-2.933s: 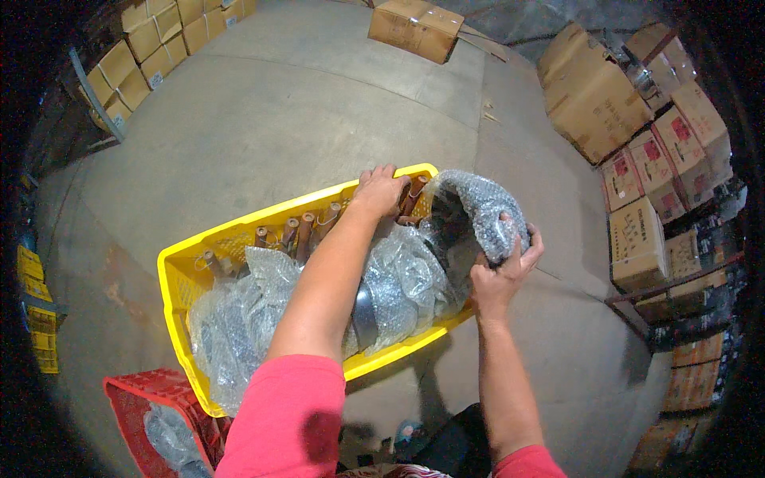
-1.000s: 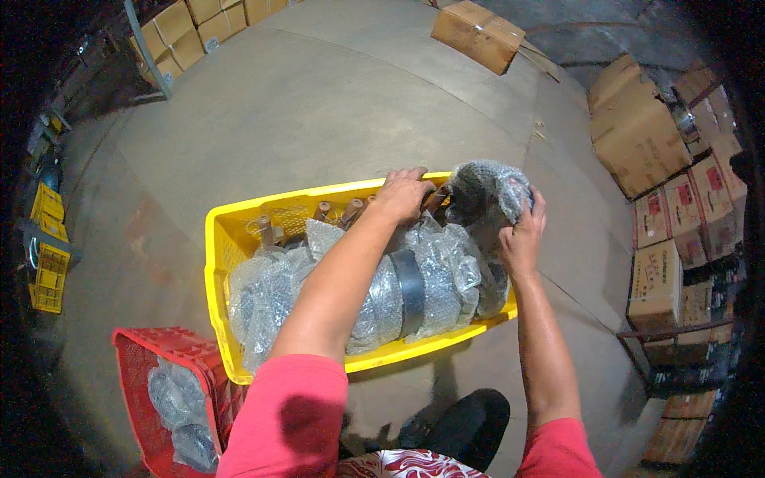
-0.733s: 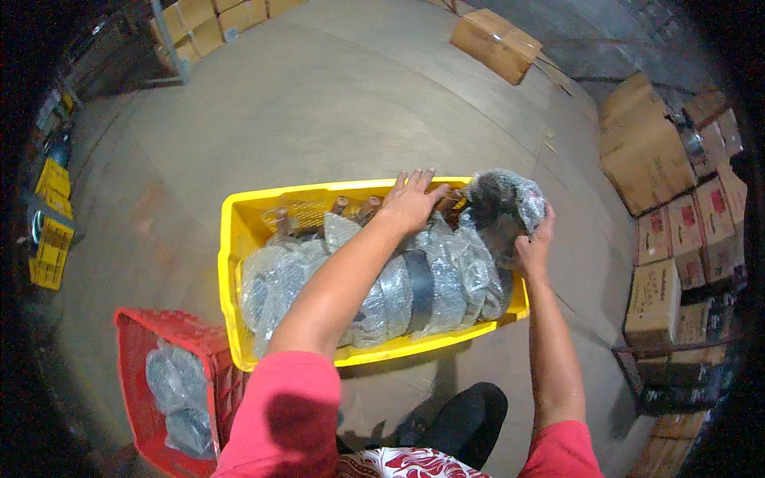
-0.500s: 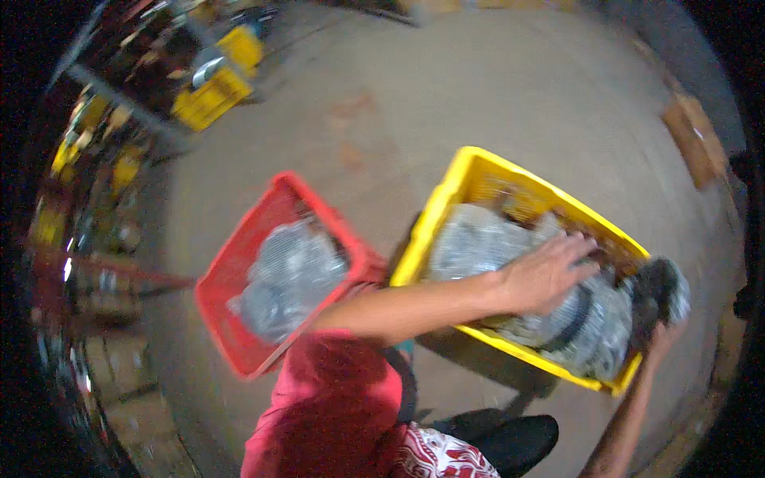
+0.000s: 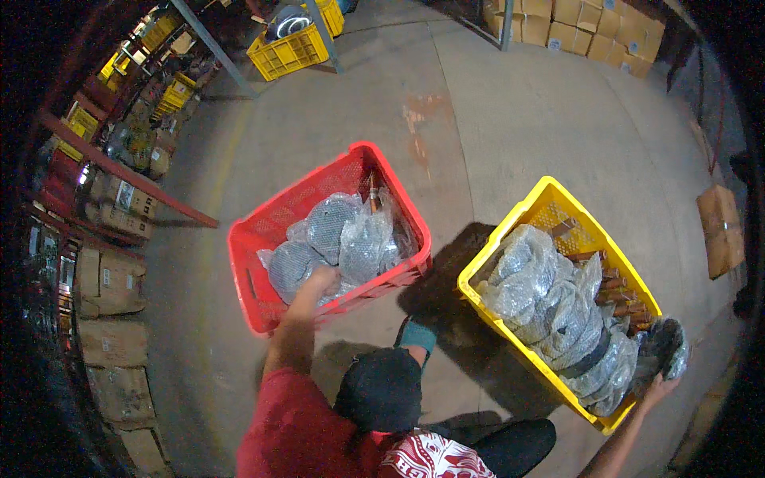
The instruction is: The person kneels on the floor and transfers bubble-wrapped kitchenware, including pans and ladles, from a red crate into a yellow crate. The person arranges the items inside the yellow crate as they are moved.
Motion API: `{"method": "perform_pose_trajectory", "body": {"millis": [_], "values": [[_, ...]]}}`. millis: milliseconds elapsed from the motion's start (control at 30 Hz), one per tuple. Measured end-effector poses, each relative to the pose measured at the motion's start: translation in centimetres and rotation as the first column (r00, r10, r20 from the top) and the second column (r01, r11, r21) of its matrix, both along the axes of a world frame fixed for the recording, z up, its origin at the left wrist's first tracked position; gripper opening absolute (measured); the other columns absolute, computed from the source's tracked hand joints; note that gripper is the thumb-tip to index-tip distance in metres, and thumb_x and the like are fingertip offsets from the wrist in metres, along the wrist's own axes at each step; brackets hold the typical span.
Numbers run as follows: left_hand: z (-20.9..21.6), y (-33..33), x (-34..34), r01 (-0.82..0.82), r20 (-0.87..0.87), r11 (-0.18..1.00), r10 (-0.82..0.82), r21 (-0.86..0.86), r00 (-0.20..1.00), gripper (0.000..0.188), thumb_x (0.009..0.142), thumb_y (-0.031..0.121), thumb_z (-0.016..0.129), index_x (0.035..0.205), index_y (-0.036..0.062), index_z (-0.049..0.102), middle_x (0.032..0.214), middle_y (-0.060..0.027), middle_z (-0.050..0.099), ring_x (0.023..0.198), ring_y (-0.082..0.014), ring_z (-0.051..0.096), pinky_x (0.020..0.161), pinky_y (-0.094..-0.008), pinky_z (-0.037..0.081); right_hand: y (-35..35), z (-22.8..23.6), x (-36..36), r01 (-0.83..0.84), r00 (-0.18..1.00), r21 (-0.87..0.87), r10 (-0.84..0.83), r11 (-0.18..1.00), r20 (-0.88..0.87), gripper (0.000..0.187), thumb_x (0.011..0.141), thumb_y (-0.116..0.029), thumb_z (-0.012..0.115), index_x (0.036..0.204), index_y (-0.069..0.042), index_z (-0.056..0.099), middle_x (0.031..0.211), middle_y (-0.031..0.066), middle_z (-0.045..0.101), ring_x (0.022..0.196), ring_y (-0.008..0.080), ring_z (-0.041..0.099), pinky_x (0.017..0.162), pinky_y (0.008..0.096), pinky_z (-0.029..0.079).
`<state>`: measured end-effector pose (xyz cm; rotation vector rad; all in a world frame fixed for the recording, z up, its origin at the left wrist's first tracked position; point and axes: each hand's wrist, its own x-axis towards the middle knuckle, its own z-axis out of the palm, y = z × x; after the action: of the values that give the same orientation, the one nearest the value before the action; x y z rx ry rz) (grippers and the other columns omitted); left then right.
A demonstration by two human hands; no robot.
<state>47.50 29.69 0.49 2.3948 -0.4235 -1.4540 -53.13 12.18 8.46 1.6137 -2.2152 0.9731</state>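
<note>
My left hand [image 5: 322, 281] reaches into the red crate [image 5: 258, 308], closed at the edge of a round, bubble-wrapped item [image 5: 293, 271]; its fingertips are partly hidden. More wrapped round pieces lie beside it, and a brown handle-like stick [image 5: 374, 193] stands by the crate's far wall. At the right end of the yellow crate [image 5: 496, 319], my right hand [image 5: 658, 392] grips a dark, bubble-wrapped round piece [image 5: 663, 348] from below. Wrapped pieces [image 5: 567, 311] pack the yellow crate in a row, with several brown handle-like ends [image 5: 620, 288] along its far side.
Both crates stand on a grey concrete floor [image 5: 526, 119]. Shelving with boxes [image 5: 111, 283] runs down the left. Yellow crates [image 5: 288, 54] stand at the far left, stacked cartons [image 5: 602, 32] at the back, and a brown box [image 5: 719, 231] at the right.
My left hand has moved from above the yellow crate, fingers spread, left into the red crate. The right hand stays at the dark wrapped piece. The view has shifted, bringing back cartons into sight.
</note>
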Motion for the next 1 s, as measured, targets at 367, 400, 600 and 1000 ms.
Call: {"method": "perform_pose_trajectory", "body": {"millis": [367,400,600,1000], "values": [[1.0,-5.7,-3.2,0.152,-0.205,0.966,-0.109,0.209,0.973,0.136,0.067,0.100,0.040,0.152,-0.0049,0.031,0.129,-0.0335,0.057,0.112,-0.0398,0.062,0.090,-0.0503,0.052,-0.2,-0.6,-1.4,0.064,0.996,0.059,-0.060,0.996,-0.068,0.079,0.084,-0.011,0.069,0.149,0.009,0.028,0.150,0.0268,0.037,0.137,0.0415,0.039,0.120,0.0444,0.027],[1.2,-5.7,-3.3,0.062,-0.254,0.976,-0.008,0.207,0.967,0.135,0.068,0.100,0.040,0.155,-0.0019,0.025,0.135,-0.0345,0.052,0.118,-0.0420,0.058,0.094,-0.0524,0.049,-0.3,-0.6,-1.2,-0.017,0.998,0.041,0.020,0.999,-0.066,0.079,0.084,-0.012,0.068,0.149,0.010,0.028,0.149,0.0269,0.038,0.137,0.0421,0.039,0.120,0.0447,0.026],[0.8,-4.4,-2.8,-0.497,-0.381,0.866,0.442,-0.057,0.812,0.122,0.078,0.091,0.044,0.161,0.0064,0.014,0.165,-0.0209,0.018,0.153,-0.0389,0.016,0.119,-0.0609,0.014,0.5,0.9,0.2,0.010,0.997,0.132,-0.020,0.991,0.073,0.075,0.084,-0.014,0.064,0.147,0.011,0.032,0.146,0.0275,0.041,0.135,0.0442,0.039,0.120,0.0458,0.025],[1.0,-5.0,-2.8,-0.228,-0.403,0.943,0.116,-0.242,0.908,0.089,0.087,0.067,0.063,0.142,-0.0016,0.050,0.138,-0.0185,0.059,0.127,-0.0330,0.055,0.106,-0.0489,0.041,1.0,0.6,1.3,0.003,0.995,0.054,-0.008,0.999,0.103,0.073,0.083,-0.015,0.061,0.147,0.009,0.035,0.145,0.0282,0.042,0.135,0.0409,0.040,0.117,0.0435,0.029]]}}
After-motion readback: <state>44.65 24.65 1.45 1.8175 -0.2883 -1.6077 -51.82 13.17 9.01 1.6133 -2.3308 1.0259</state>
